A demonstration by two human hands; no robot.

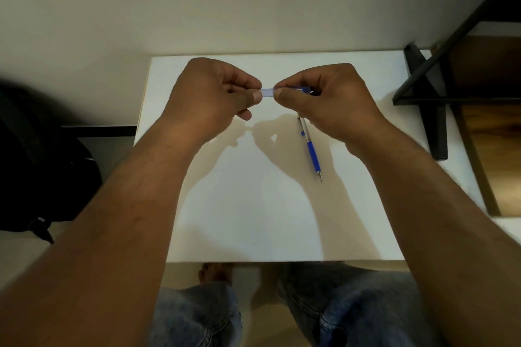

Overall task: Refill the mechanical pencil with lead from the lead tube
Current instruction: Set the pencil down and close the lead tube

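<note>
You hold the lead tube (268, 92) level in the air above the far half of the white desk (253, 205), stretched between your two hands. Your left hand (214, 96) pinches its left end between thumb and forefinger, the other fingers curled in. Your right hand (329, 98) pinches it just to the right of the clear middle stretch, and the tube's blue right end shows past your forefinger, inside the curl of that hand. Only a short length of tube is bare between the two sets of fingertips, so your hands sit very near one another. Whether the cap is on or off you cannot tell from here.

The mechanical pencil (310, 146) lies flat on the desk, untouched, towards the right edge. Its upper end is tucked beneath your right hand, and its blue grip and metal tip point towards the near edge, slanting a little to the right.

A black backpack (42, 163) rests on the floor off the left edge, and a black metal frame (431, 98) stands past the right edge.
</note>
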